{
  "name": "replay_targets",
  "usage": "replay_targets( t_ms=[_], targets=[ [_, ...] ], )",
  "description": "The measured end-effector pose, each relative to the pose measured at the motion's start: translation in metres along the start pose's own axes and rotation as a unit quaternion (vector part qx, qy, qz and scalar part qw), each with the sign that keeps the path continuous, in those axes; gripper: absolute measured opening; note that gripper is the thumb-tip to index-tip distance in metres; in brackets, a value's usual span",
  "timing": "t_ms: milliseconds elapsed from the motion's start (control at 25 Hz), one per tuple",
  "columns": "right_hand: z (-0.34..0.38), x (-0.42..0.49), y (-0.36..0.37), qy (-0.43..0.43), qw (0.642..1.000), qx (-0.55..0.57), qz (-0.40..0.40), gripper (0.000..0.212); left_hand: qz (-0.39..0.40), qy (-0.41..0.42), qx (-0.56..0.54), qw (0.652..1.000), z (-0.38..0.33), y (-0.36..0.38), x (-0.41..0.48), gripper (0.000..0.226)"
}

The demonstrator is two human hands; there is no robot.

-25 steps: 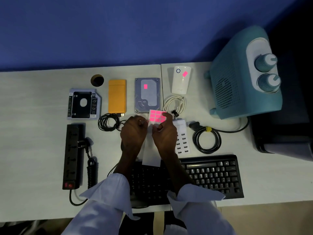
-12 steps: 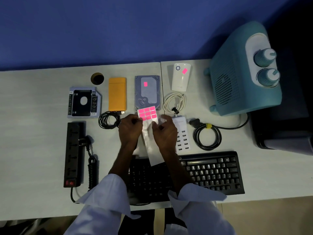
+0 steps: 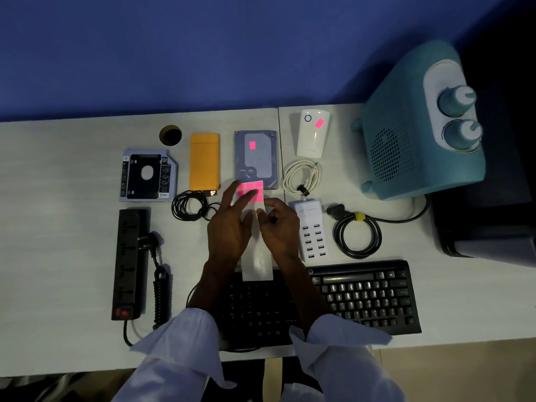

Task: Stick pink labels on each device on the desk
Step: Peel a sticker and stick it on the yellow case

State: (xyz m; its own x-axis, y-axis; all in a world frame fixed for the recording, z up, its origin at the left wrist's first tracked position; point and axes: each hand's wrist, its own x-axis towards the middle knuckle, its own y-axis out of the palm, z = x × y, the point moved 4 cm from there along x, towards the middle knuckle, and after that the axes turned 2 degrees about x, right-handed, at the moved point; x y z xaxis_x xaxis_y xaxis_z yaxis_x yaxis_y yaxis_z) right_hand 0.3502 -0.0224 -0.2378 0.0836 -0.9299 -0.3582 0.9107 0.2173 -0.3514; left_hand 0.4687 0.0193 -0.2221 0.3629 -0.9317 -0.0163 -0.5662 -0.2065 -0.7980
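- Head view: we see the pale worktop (image 3: 72,256) running under a blue wall, with a teal heater (image 3: 406,140) standing at its right end.
- A black keyboard (image 3: 368,297) lies along the near edge, partly under our forearms; a black power strip (image 3: 129,262) lies to the left.
- In the far row sit a drive caddy (image 3: 148,175), an orange device (image 3: 204,161) bearing no label, a hard drive (image 3: 256,158) and a white plug-in unit (image 3: 312,134); the last two each carry a pink label.
- A white USB charger (image 3: 311,230) lies just right of our hands.
- Our right hand (image 3: 280,227) pinches the label sheet (image 3: 255,256), whose pink labels (image 3: 251,191) are at its far end, above the worktop centre.
- Our left hand (image 3: 229,227) is loose, fingers spread, fingertips on the pink labels.
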Motion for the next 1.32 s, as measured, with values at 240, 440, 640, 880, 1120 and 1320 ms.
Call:
replay_targets(
  t_ms=[240, 440, 640, 880, 1120, 1320],
  targets=[
    [-0.008, 0.000, 0.005, -0.034, 0.998, -0.040, 0.020, 0.024, 0.034, -0.016, -0.021, 0.999, 0.014, 0.003, 0.005, 0.031],
    [-0.004, 0.002, -0.001, -0.083, 0.995, -0.040, 0.040, 0.018, 0.006, 0.026, -0.084, 0.996, 0.008, -0.010, 0.010, 0.019],
    [0.001, -0.003, -0.010, -0.006, 0.989, -0.119, -0.085, 0.030, -0.048, -0.064, -0.164, 0.983, 0.010, -0.014, 0.011, 0.011],
    [0.024, -0.001, 0.015, 0.195, 0.955, 0.216, 0.053, 0.026, -0.042, -0.110, -0.216, 0.969, 0.020, -0.023, 0.010, 0.005],
    [0.028, 0.011, 0.030, 0.229, 0.918, 0.297, 0.128, 0.008, -0.035, -0.078, -0.180, 0.980, 0.039, -0.038, 0.024, 0.015],
    [0.035, 0.024, 0.035, 0.165, 0.951, 0.246, 0.092, 0.011, -0.099, -0.075, -0.076, 0.989, 0.063, -0.043, 0.045, 0.025]
  ],
)
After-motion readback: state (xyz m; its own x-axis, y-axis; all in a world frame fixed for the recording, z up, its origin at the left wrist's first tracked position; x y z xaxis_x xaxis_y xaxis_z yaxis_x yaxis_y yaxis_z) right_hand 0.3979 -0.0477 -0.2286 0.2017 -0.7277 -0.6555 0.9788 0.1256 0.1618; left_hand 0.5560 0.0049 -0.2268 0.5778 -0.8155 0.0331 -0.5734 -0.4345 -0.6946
